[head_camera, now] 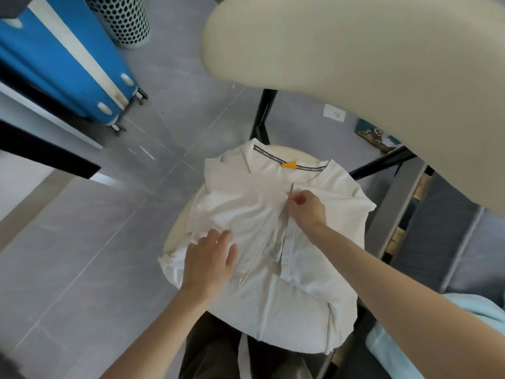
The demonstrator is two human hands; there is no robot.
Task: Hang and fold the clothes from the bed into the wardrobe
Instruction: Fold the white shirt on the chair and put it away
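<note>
A white collared shirt (322, 283) with an orange neck tag lies spread over a round cream chair seat (175, 236), collar pointing away from me. My left hand (210, 258) lies flat with spread fingers on the shirt's left side. My right hand (307, 206) pinches the front placket of the shirt near the chest, fingers curled on the fabric edge.
The chair's cream backrest (355, 56) fills the upper right on black legs (262, 116). A blue suitcase (62, 58) and a perforated bin (123, 20) stand on the grey tile floor at upper left. A dark table edge (46, 151) is at left, light-blue cloth (410, 348) at lower right.
</note>
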